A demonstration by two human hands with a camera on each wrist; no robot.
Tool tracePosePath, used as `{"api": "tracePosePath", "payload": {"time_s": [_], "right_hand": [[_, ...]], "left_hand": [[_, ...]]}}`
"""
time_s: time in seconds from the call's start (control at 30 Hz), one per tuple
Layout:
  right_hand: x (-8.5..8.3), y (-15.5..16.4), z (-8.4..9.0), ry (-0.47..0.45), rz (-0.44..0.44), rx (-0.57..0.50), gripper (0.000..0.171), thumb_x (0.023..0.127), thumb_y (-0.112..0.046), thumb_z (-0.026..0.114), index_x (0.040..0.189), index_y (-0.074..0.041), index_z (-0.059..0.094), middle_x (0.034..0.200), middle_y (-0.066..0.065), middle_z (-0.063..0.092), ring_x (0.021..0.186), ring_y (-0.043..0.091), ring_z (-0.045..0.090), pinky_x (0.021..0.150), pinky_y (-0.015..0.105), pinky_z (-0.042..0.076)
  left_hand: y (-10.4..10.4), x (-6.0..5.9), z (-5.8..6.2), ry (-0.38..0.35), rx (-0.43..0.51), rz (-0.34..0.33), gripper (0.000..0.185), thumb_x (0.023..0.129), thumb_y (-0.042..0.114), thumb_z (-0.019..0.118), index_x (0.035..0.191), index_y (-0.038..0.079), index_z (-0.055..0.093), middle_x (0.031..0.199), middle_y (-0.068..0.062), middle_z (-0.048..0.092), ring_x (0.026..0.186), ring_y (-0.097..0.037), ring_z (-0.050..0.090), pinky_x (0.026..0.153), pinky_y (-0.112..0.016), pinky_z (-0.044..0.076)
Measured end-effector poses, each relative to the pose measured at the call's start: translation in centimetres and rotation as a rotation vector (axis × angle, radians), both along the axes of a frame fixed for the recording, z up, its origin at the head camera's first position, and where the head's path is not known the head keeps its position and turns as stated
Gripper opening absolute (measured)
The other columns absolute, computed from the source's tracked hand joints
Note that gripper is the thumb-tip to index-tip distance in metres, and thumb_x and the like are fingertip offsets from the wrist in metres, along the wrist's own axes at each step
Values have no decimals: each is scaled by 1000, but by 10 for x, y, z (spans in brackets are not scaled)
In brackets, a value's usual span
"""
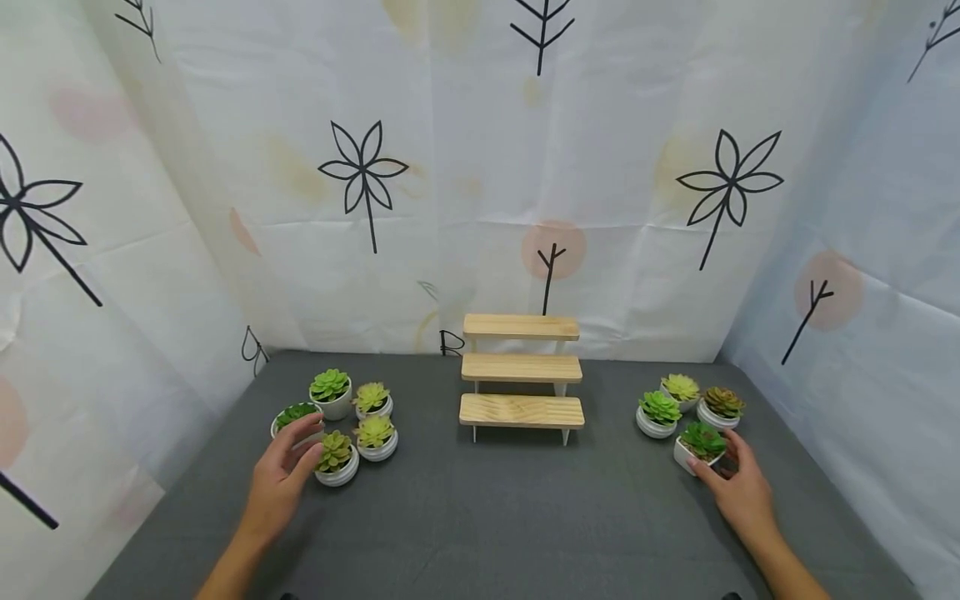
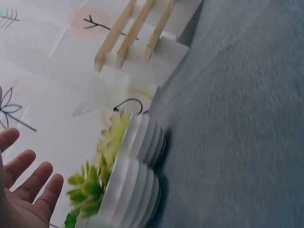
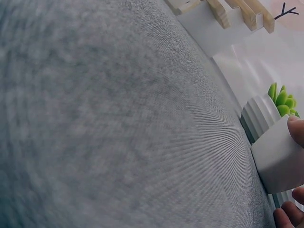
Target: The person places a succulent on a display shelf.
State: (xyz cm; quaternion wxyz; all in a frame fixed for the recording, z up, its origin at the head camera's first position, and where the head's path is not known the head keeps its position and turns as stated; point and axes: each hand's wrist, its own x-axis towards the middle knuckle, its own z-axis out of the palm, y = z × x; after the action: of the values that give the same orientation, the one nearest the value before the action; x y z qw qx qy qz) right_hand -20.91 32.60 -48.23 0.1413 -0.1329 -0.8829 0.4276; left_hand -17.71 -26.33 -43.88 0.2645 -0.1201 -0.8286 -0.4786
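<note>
Near right edge of worktop point(image 1: 480, 517), right hand point(image 1: 741, 490) pinches potted plant point(image 1: 702, 442); wooden stand point(image 1: 521, 367) lies left, nearer back edge. Near left edge, left hand point(image 1: 277, 479), fingers extended, holds nothing visible.

The grey tabletop point(image 1: 480, 525) is matt, woven cloth. Near its back edge, the stepped shelves point(image 1: 522, 410) are smooth, grained wood. Toward its right edge, the angular white pot point(image 3: 278, 159) looks smooth, possibly ceramic.
</note>
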Motion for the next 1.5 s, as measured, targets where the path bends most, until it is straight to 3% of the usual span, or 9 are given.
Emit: {"api": "tracePosePath", "payload": {"time_s": [0.2, 0.43, 0.53, 0.6, 0.67, 0.83, 1.1, 1.33, 1.5], "right_hand": [[1, -1, 0, -3, -39, -3, 82, 90, -18, 71, 151, 4, 20, 143, 36, 33, 130, 50, 35, 97, 58, 37], [5, -4, -2, 9, -102, 39, 73, 90, -22, 72, 143, 9, 32, 132, 38, 44, 117, 49, 49, 92, 57, 41], [7, -5, -4, 47, -121, 58, 68, 88, -22, 73, 138, 10, 39, 126, 36, 51, 111, 47, 54, 82, 32, 49], [7, -6, -4, 76, -133, 69, 65, 87, -22, 74, 134, 10, 44, 122, 35, 55, 107, 45, 58, 71, 15, 44], [7, -6, -3, 91, -147, 86, 63, 86, -23, 75, 131, 10, 47, 119, 34, 58, 103, 44, 60, 60, 7, 32], [8, -8, -1, 90, -169, 89, 62, 86, -24, 76, 130, 10, 48, 117, 34, 59, 101, 45, 62, 57, 8, 34], [9, -11, -3, 109, -175, 53, 62, 86, -21, 77, 131, 10, 48, 117, 33, 59, 104, 43, 60, 58, 2, 31], [11, -14, -1, 129, -188, 46, 61, 85, -21, 77, 131, 9, 49, 117, 31, 60, 103, 39, 59, 60, 2, 31], [12, -17, 2, 153, -199, 36, 59, 85, -21, 77, 130, 7, 52, 117, 29, 61, 97, 25, 60, 62, 1, 32]], "left_hand": [[16, -11, -4, 15, 73, -65, 40, 98, -1, 55, 138, 4, 51, 130, -11, 54, 118, -8, 53, 94, -13, 40], [34, -23, -7, 47, 162, -158, 39, 95, -5, 57, 134, -3, 51, 128, -11, 54, 117, -17, 55, 94, -18, 43], [43, -27, -8, 62, 206, -184, 38, 94, -8, 57, 132, -7, 51, 126, -11, 55, 115, -14, 56, 93, -19, 44], [48, -30, -10, 81, 229, -202, 37, 93, -10, 57, 130, -10, 51, 124, -10, 56, 114, -14, 57, 93, -20, 44], [54, -32, -11, 84, 251, -219, 36, 92, -11, 57, 128, -12, 51, 122, -10, 57, 113, -15, 58, 92, -21, 45], [68, -36, -14, 84, 286, -246, 36, 92, -11, 57, 127, -13, 52, 122, -9, 58, 113, -20, 59, 91, -21, 46], [86, -44, -23, 43, 305, -255, 37, 93, -7, 59, 129, -7, 54, 125, -22, 55, 114, -34, 56, 95, -29, 46], [101, -54, -29, -68, 325, -251, 39, 94, 2, 63, 131, -3, 54, 127, -20, 56, 117, -44, 52, 94, -27, 46], [114, -56, -25, -125, 339, -236, 40, 93, 2, 64, 130, -8, 53, 128, -23, 56, 118, -46, 52, 95, -41, 47]]}}
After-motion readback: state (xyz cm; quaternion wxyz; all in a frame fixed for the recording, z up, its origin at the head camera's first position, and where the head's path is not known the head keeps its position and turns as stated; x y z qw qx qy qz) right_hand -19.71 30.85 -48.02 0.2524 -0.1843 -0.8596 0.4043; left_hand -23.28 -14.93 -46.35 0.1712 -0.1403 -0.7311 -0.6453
